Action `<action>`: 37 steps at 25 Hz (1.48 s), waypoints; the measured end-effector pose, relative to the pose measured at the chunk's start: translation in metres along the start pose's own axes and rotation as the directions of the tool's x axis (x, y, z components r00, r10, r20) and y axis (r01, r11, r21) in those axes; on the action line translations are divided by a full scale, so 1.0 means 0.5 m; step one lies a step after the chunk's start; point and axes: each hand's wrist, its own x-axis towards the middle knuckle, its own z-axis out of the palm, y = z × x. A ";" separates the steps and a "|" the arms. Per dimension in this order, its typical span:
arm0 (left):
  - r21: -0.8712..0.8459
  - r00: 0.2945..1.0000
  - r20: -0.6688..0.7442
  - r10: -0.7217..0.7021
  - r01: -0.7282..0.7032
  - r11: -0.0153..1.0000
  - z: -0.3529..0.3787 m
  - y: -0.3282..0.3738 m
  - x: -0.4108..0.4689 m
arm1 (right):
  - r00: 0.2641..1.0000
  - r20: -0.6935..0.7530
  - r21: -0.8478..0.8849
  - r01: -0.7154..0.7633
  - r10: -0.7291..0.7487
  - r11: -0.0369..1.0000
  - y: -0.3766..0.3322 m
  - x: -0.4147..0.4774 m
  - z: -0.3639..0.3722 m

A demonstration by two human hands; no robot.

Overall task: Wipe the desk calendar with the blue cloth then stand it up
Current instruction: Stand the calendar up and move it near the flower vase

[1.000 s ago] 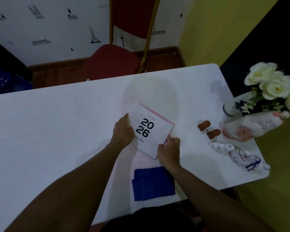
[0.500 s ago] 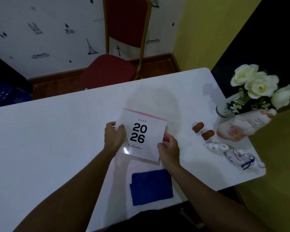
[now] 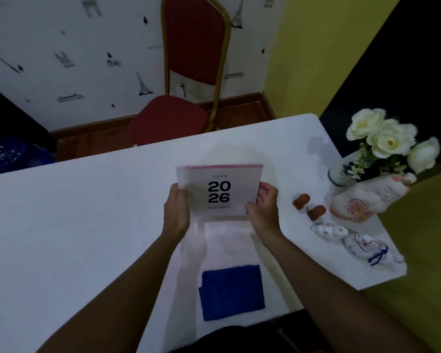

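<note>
I hold the calendar (image 3: 219, 191) up off the table (image 3: 74, 225), cover facing me, my left hand (image 3: 176, 212) gripping its left edge and my right hand (image 3: 264, 208) its right; the cloth (image 3: 231, 291) lies folded near the front edge, unheld; wiping looks unstarted; standing remains.
</note>
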 end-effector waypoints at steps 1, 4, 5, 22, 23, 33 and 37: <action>-0.005 1.000 0.018 0.001 -0.001 1.000 0.000 -0.007 -0.007 | 1.000 0.009 -0.008 -0.004 0.004 1.000 0.003 0.009 -0.005; -0.028 0.998 0.054 0.020 -0.019 0.999 0.000 -0.032 -0.028 | 1.000 0.012 -0.035 0.000 0.000 0.999 0.021 0.015 -0.014; -0.032 0.997 0.069 0.034 -0.032 0.999 -0.001 -0.042 -0.033 | 1.000 0.005 -0.041 0.009 -0.008 0.999 0.031 0.014 -0.015; 0.758 0.871 0.490 -0.031 -0.408 0.509 -0.062 -0.136 0.033 | 0.819 0.571 -0.727 0.471 0.061 0.500 0.118 0.137 -0.121; 0.776 0.870 0.492 -0.032 -0.421 0.470 -0.064 -0.139 0.036 | 0.818 0.573 -0.731 0.476 0.060 0.490 0.124 0.137 -0.121; 0.659 0.873 0.486 0.036 -0.393 0.641 -0.066 -0.134 0.023 | 0.861 0.508 -0.690 0.402 0.008 0.602 0.131 0.089 -0.116; 0.709 0.902 0.431 0.021 -0.353 0.611 -0.065 -0.148 0.007 | 0.844 0.534 -0.726 0.481 -0.038 0.491 0.129 0.092 -0.124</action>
